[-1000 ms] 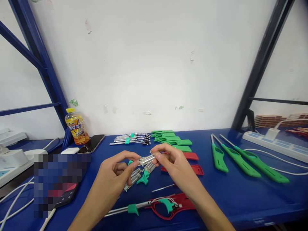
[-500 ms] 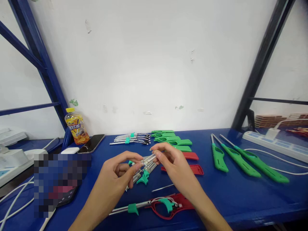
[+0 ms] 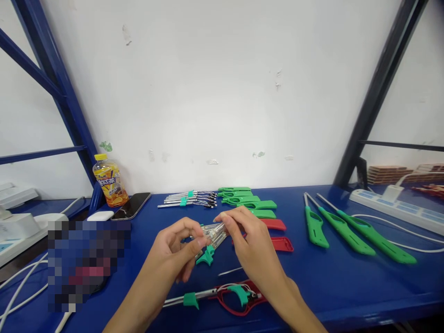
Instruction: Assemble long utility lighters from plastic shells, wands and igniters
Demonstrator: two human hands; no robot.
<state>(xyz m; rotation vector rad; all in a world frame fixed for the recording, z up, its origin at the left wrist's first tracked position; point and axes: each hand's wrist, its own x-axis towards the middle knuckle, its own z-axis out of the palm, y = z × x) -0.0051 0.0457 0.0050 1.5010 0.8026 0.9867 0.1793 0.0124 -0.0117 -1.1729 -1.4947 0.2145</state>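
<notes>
Between my hands is a clear tube-like part (image 3: 215,230). My right hand (image 3: 248,238) pinches its upper right end between thumb and fingers. My left hand (image 3: 180,247) is closed at the lower left end, thumb and index fingertip together. Under my hands lie more clear parts and a teal trigger piece (image 3: 207,255). Nearer to me, a red handle shell (image 3: 236,311) holds white wires, another teal piece (image 3: 239,294) and a metal rod (image 3: 206,294). A thin metal rod (image 3: 230,271) lies just above that shell.
Metal rods with wires (image 3: 189,199) and green shells (image 3: 243,200) lie at the back. Several green lighters (image 3: 354,231) lie right, beside a power strip (image 3: 398,208). A bottle (image 3: 110,182) and a phone (image 3: 133,206) stand and lie at the left.
My left hand has shifted slightly right and its fingers have moved around the clear part's end. My right hand has tilted a little, covering more of its upper end.
</notes>
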